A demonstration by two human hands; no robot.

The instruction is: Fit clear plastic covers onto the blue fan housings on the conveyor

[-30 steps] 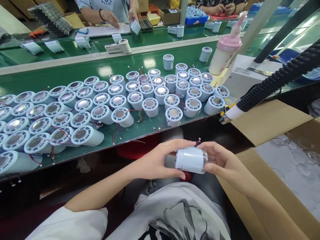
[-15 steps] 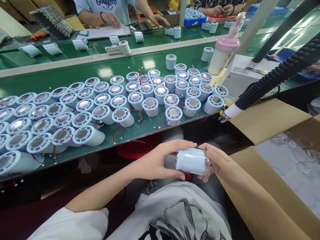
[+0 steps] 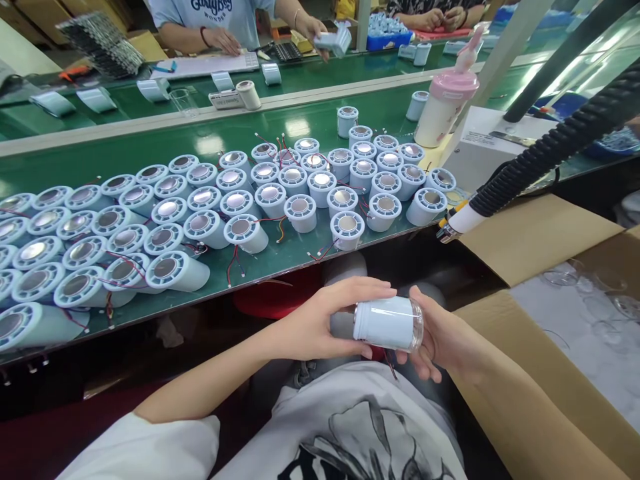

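Over my lap I hold a pale blue cylinder [image 3: 385,323] lying sideways, with a clear cap on its right end. My left hand [image 3: 320,320] is curled round its left end, thumb on top. My right hand [image 3: 440,337] cups the capped right end from below, fingers bent under it. A thin red wire hangs from beneath the cylinder. On the green table [image 3: 150,143] in front of me stand several rows of the same pale blue cylinders [image 3: 270,193] with metal discs on top and red wires between them.
An open cardboard box [image 3: 545,240] with clear caps inside sits at my right. A black corrugated hose [image 3: 550,150] with a white nozzle hangs over the table's right end. A pink-lidded bottle [image 3: 445,107] stands behind. Other people's hands work at the far side.
My right hand has slid from the cylinder's top and side to underneath it, and the cylinder has shifted slightly right. Across the table a person has picked up a pale blue part.
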